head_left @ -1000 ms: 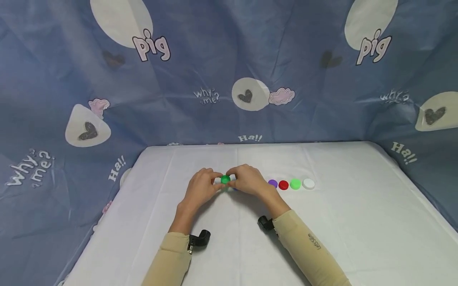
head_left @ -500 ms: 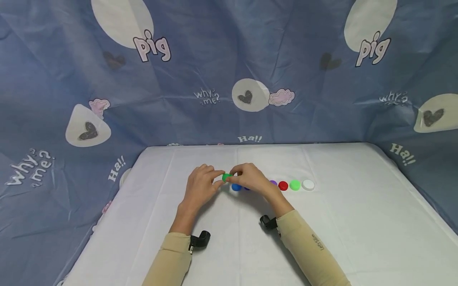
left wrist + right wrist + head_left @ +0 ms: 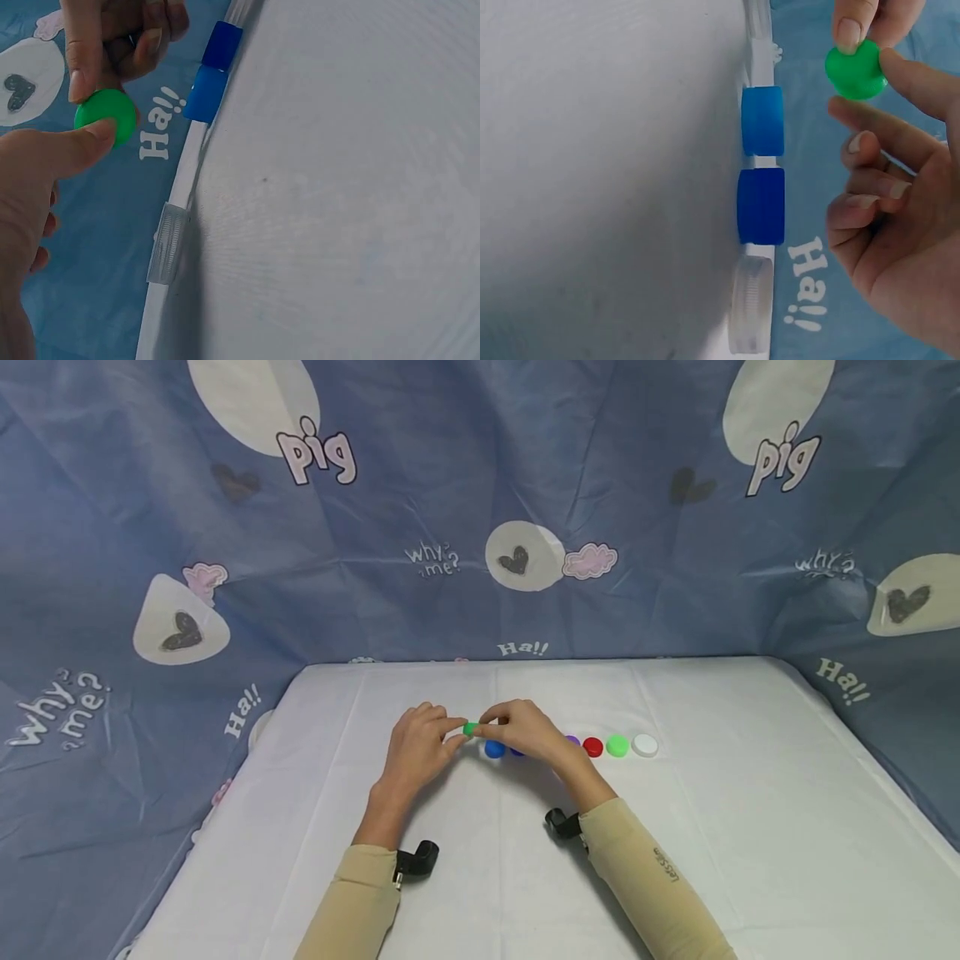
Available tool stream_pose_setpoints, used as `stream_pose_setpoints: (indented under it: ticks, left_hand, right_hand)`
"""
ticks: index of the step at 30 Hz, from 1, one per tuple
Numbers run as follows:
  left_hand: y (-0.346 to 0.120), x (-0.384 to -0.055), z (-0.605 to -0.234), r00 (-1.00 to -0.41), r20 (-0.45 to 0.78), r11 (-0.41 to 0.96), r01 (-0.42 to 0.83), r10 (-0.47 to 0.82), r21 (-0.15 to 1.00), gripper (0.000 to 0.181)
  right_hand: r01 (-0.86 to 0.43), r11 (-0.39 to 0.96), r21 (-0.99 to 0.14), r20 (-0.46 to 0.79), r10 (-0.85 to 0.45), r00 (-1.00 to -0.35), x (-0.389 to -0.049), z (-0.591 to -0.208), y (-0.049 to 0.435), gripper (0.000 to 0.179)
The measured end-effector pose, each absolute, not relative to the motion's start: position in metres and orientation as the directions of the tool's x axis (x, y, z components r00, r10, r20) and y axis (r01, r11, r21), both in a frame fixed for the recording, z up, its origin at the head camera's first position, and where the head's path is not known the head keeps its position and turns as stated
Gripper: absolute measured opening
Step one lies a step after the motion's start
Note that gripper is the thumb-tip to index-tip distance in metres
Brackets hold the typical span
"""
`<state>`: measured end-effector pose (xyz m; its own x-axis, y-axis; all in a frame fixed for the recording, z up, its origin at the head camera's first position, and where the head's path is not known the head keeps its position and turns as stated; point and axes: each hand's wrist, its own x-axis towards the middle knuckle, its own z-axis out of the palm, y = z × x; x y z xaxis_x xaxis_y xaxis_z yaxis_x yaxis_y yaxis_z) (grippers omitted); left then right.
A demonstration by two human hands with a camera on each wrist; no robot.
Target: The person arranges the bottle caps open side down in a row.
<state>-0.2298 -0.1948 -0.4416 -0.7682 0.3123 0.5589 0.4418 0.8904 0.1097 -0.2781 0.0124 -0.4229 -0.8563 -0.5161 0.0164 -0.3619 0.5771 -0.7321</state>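
A green bottle cap (image 3: pixel 470 728) is held up above the white table between both hands. My left hand (image 3: pixel 420 745) pinches it from the left, its thumb (image 3: pixel 90 142) lying on the cap's face. From the right, my right hand (image 3: pixel 521 729) grips the cap's edge with its thumb (image 3: pixel 919 79) and index finger; the other fingers curl loosely. Just below the hands a blue cap (image 3: pixel 495 749) and a dark blue cap (image 3: pixel 761 206) rest on the table, the latter partly hidden in the head view by my right hand.
Rightward the row continues with a purple cap (image 3: pixel 573 741), a red cap (image 3: pixel 592 747), a light green cap (image 3: pixel 617 746) and a white cap (image 3: pixel 645 745). Clear caps show in the wrist views, one left of the blue cap (image 3: pixel 168 244). A blue patterned cloth (image 3: pixel 420 610) hangs behind.
Both hands have raised the green cap slightly and turned it, so its open inside no longer faces the head camera. The blue caps beneath have come into view.
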Motion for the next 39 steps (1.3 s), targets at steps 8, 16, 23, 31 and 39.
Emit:
stream_pose_setpoints:
  ticks: [8, 16, 23, 31, 39]
  left_hand:
    - [-0.194, -0.233, -0.441, -0.84, 0.503, 0.871, 0.391, 0.206, 0.297, 0.023]
    - [-0.192, -0.233, -0.44, -0.88, 0.444, 0.842, 0.363, 0.169, 0.4, 0.024]
    - [-0.19, -0.231, -0.438, -0.901, 0.393, 0.856, 0.342, 0.181, 0.388, 0.026]
    - [-0.19, -0.23, -0.437, -0.877, 0.408, 0.878, 0.387, 0.256, 0.282, 0.03]
    - [-0.19, -0.229, -0.439, -0.837, 0.468, 0.878, 0.424, 0.284, 0.224, 0.041]
  right_hand:
    - [-0.497, 0.623, -0.603, 0.151, -0.523, -0.839, -0.277, -0.42, 0.011, 0.028]
    - [-0.533, 0.638, -0.555, 0.206, -0.516, -0.832, -0.276, -0.419, 0.01, 0.023]
    - [-0.501, 0.611, -0.614, 0.177, -0.511, -0.841, -0.276, -0.419, 0.013, 0.021]
    - [-0.372, 0.531, -0.761, 0.07, -0.504, -0.861, -0.278, -0.419, 0.016, 0.02]
    - [-0.323, 0.49, -0.81, 0.007, -0.543, -0.84, -0.28, -0.42, 0.022, 0.021]
